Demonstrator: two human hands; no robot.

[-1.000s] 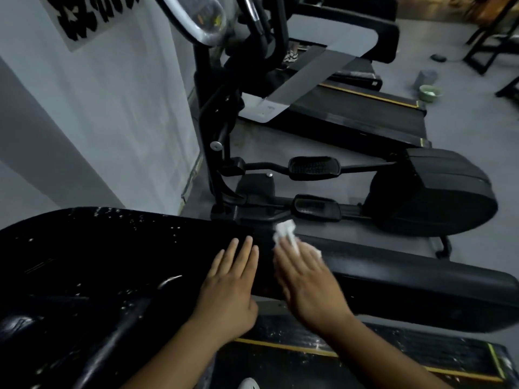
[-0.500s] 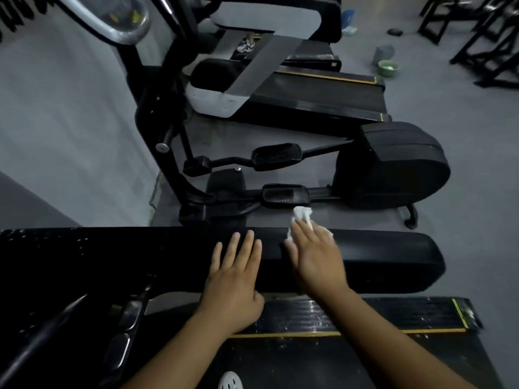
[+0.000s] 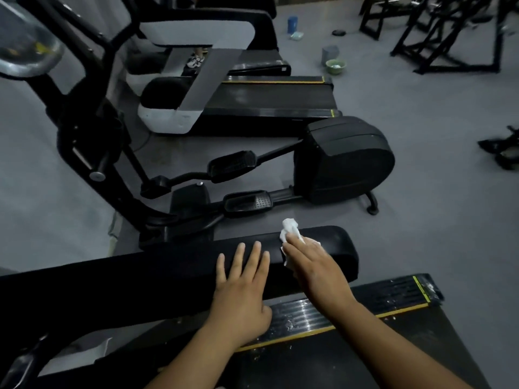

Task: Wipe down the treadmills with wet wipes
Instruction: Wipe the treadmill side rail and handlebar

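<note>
Grey gym flooring (image 3: 427, 209) is spreading around a row of dark machines as a person is leaning over the nearest treadmill (image 3: 379, 335), both bare arms reaching across its black padded side rail (image 3: 126, 279). The right hand (image 3: 314, 266) is lying flat, fingers straight, pressing a white wet wipe (image 3: 289, 230) onto the top of the rail. The wipe is sitting under the fingers, its bunched end poking out past the fingertips at the rail's far edge.

The left hand (image 3: 241, 293) is resting just beside the right one, palm down and fingers spread and straight on the same rail, holding nothing.

The rail's rounded end is lying near the right hand, to its right. A long bare stretch of rail is running away to the left of the left hand. Beneath the wrists, the treadmill's ribbed, yellow-striped footboard is showing pale specks.

Beyond the rail, a narrow strip of floor is separating it from an elliptical trainer (image 3: 345, 158). A second treadmill (image 3: 269, 98) is standing behind that. Farther back, a green bowl (image 3: 335, 66) is sitting on the floor, well apart from black weight frames (image 3: 449, 35) at the upper right.
</note>
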